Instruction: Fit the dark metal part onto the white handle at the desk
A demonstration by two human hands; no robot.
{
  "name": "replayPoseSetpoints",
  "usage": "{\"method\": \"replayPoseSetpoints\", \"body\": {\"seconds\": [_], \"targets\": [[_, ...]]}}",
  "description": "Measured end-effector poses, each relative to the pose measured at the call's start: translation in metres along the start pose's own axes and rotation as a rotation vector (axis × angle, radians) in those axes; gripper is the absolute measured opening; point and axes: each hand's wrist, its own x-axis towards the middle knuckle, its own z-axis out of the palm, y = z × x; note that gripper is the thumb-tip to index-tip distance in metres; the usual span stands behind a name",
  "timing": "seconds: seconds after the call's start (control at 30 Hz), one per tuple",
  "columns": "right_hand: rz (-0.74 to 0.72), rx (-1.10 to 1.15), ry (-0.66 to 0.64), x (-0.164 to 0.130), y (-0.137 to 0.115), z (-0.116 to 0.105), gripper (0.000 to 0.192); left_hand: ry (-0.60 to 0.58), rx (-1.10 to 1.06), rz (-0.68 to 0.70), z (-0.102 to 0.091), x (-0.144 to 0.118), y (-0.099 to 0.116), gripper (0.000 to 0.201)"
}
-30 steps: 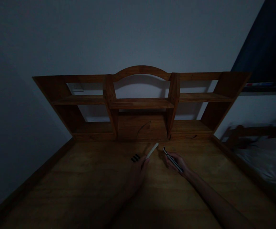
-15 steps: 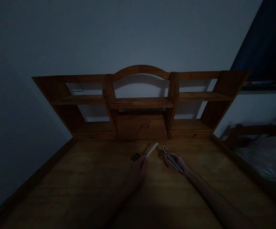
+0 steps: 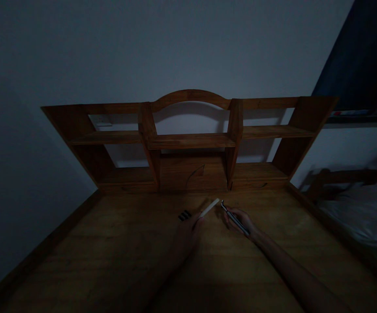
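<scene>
My left hand (image 3: 193,222) is closed on a pale, flat, narrow strip (image 3: 210,208), which points up and to the right. My right hand (image 3: 238,219) grips a slim dark grey handled tool with a small bright bent head (image 3: 237,221). The tool's head is close to the strip's far end; whether they touch I cannot tell. Just left of my left hand, several short black pieces (image 3: 185,215) lie side by side on the wooden desk (image 3: 119,252). The dim light hides finer details of the fingers and tool.
A wooden shelf unit (image 3: 191,141) with open compartments stands along the desk's back edge, against a pale wall (image 3: 126,52). Raised edges run along both sides of the desk. A dark curtain or window (image 3: 364,56) and light crumpled bedding (image 3: 367,213) are to the right.
The strip in my left hand has moved slightly to the right, and its far end is now nearer the tool's head. The tool has tilted or shifted a little left.
</scene>
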Motion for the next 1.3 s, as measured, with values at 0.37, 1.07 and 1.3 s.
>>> {"method": "replayPoseSetpoints", "body": {"seconds": [0.37, 1.07, 1.3], "targets": [[-0.025, 0.100, 0.035, -0.001, -0.003, 0.003, 0.032, -0.011, 0.057, -0.049, -0.002, 0.001, 0.004, 0.039], [-0.042, 0.058, 0.145, -0.008, -0.010, 0.018, 0.028, 0.063, 0.029, 0.032, -0.011, -0.002, 0.016, 0.036], [-0.047, 0.020, 0.134, -0.010, -0.012, 0.019, 0.027, -0.005, 0.059, 0.071, -0.002, -0.002, 0.011, 0.037]]}}
